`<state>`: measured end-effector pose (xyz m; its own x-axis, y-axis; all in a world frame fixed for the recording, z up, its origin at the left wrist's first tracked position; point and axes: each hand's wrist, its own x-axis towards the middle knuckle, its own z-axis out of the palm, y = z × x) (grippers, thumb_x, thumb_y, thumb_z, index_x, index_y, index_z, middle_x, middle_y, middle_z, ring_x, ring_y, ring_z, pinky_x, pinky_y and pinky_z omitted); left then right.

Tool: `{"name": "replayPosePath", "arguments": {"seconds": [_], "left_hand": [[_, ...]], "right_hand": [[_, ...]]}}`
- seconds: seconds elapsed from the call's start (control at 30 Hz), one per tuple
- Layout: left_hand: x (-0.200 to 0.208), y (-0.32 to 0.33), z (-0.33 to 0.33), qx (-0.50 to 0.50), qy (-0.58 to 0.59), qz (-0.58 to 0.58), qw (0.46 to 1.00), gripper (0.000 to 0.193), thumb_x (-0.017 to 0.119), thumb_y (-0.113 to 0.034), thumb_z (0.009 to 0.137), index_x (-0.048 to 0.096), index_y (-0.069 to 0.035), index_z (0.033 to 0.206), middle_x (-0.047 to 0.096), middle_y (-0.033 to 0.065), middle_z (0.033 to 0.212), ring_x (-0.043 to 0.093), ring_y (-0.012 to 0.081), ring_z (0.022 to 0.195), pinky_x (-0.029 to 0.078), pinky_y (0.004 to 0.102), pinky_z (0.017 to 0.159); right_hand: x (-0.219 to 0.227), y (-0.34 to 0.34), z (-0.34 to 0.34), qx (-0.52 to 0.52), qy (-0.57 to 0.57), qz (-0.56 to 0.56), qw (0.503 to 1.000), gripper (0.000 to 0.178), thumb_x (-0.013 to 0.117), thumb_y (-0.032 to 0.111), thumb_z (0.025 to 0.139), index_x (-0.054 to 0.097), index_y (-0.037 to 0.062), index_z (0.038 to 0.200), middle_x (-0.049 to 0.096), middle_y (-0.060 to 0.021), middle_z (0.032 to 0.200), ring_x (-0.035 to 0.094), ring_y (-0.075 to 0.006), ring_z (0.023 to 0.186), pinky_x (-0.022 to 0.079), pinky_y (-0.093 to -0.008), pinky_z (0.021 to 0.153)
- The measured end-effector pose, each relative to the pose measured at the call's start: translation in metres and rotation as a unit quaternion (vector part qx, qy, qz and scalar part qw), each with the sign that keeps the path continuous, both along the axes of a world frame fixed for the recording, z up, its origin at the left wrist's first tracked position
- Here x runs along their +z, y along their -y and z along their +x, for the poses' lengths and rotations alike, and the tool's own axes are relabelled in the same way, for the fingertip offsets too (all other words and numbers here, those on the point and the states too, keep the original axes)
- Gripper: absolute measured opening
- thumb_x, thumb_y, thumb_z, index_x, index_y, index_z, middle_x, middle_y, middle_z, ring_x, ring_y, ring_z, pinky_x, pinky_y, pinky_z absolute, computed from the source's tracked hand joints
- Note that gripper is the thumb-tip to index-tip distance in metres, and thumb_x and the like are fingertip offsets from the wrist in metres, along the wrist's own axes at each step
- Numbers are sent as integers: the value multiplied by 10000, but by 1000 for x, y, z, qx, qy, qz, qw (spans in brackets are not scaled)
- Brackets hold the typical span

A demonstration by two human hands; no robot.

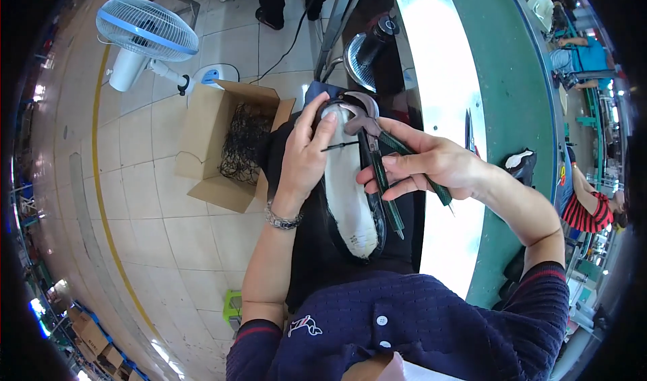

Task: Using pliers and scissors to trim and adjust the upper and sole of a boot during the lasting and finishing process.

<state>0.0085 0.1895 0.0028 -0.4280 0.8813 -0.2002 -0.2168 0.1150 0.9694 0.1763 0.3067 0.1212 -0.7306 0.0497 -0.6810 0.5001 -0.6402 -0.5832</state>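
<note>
The left hand [306,153] grips the toe end of an upturned shoe [347,199] lying on the lap, its thumb on the white sole; with the jaws so near, a slip could nip those fingers. The shoe seems braced only by that hand and the thighs, so a sideways pull might roll it. The pincers [364,123] stand over the toe edge; whether they bite anything I cannot tell. The right hand [421,165] curls around their parted green handles, where an uneven squeeze could twist the jaws into the sole.
</note>
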Motion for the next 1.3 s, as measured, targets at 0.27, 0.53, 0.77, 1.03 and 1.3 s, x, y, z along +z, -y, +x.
{"name": "replayPosePath", "arguments": {"seconds": [0.27, 0.53, 0.77, 1.03, 1.3], "left_hand": [[-2, -5, 4, 48, -84, -5, 995, 405, 526, -291, 954, 569, -15, 1247, 645, 210, 1076, 628, 263, 943, 460, 328, 843], [2, -7, 3, 49, -71, -5, 996, 338, 569, -186, 936, 616, 17, 1201, 649, 42, 1034, 549, 78, 904, 437, 220, 809], [0, -6, 4, 70, -70, 32, 995, 346, 590, -152, 915, 608, 24, 1212, 685, 127, 1039, 616, 128, 891, 475, 265, 804], [10, -12, -1, 81, 41, -11, 996, 314, 602, -175, 948, 650, 29, 1182, 642, -10, 957, 531, 34, 853, 423, 177, 759], [0, -7, -1, 93, -77, -22, 992, 322, 622, -229, 924, 669, -2, 1147, 697, 92, 819, 570, 75, 708, 463, 236, 666]], "right_hand": [[14, -15, -23, 111, 131, 121, 978, 650, 499, 165, 1007, 116, 151, 1533, 635, -78, 950, 609, -142, 869, 528, -271, 744], [-11, 6, -6, 125, 47, 287, 949, 590, 465, 124, 1014, 155, 117, 1517, 514, -27, 771, 523, -98, 652, 495, -267, 585], [-17, 11, 1, 150, 34, 373, 915, 597, 459, 83, 1006, 154, 99, 1520, 524, -34, 725, 530, -100, 636, 494, -278, 592], [11, -5, -11, 362, 108, 570, 730, 590, 515, 104, 974, 223, 64, 1486, 616, -104, 619, 636, -222, 550, 513, -364, 565], [21, -2, -13, 271, 32, 618, 737, 616, 526, 136, 970, 224, 157, 1506, 619, -164, 630, 645, -312, 547, 506, -402, 531]]}}
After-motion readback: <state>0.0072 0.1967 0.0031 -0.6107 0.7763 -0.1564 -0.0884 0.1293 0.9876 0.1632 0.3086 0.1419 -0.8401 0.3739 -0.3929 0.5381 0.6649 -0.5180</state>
